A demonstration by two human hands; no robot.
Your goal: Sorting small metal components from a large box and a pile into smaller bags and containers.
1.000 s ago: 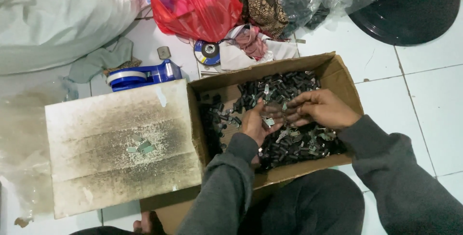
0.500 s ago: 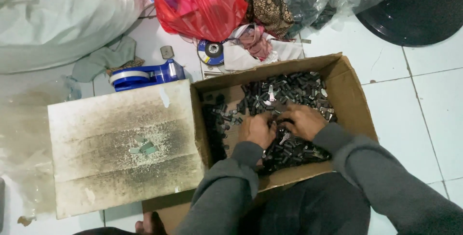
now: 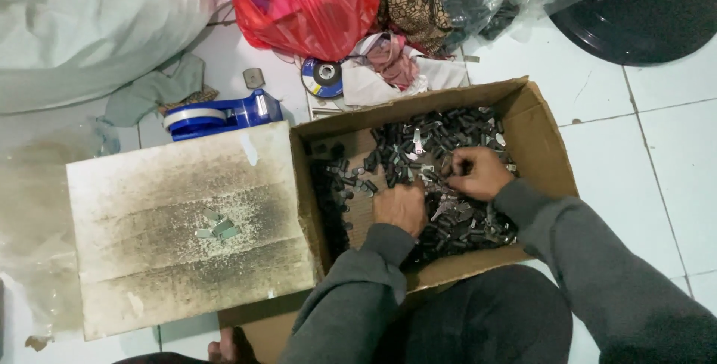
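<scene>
Person seated on the tiled floor [image 3: 657, 155], an open cardboard box [image 3: 549, 155] against the knees. The box holds a heap of small dark metal parts [image 3: 433, 136], thick along the far wall and the right side, thinner toward the left wall, where bare cardboard shows. Left hand [image 3: 401, 207] lies knuckles-up on the heap near the middle of the box, fingers curled down into the parts; whether they pinch a piece cannot be told from above. Right hand [image 3: 478, 173] sits just beside it, toward the right wall, fingers bent and closed loosely among the parts; again, a held piece is not visible. Compared with a second ago, both hands have drawn closer together and lower in the box: then the right hand reached across toward the far-left part of the heap, now it has pulled back to the right and the left has settled nearer the near wall. Judgement: the sorting through the heap goes on, with no piece lifted clear. On the box's left flap [image 3: 149, 244], stained and folded flat, a few small pale pieces [image 3: 216, 227] lie together near the centre, well apart from both hands. Beyond the flap's far edge, a blue tape dispenser [image 3: 220, 115]; further off, a red plastic bag [image 3: 306, 2] and a grinding disc [image 3: 323, 76].
</scene>
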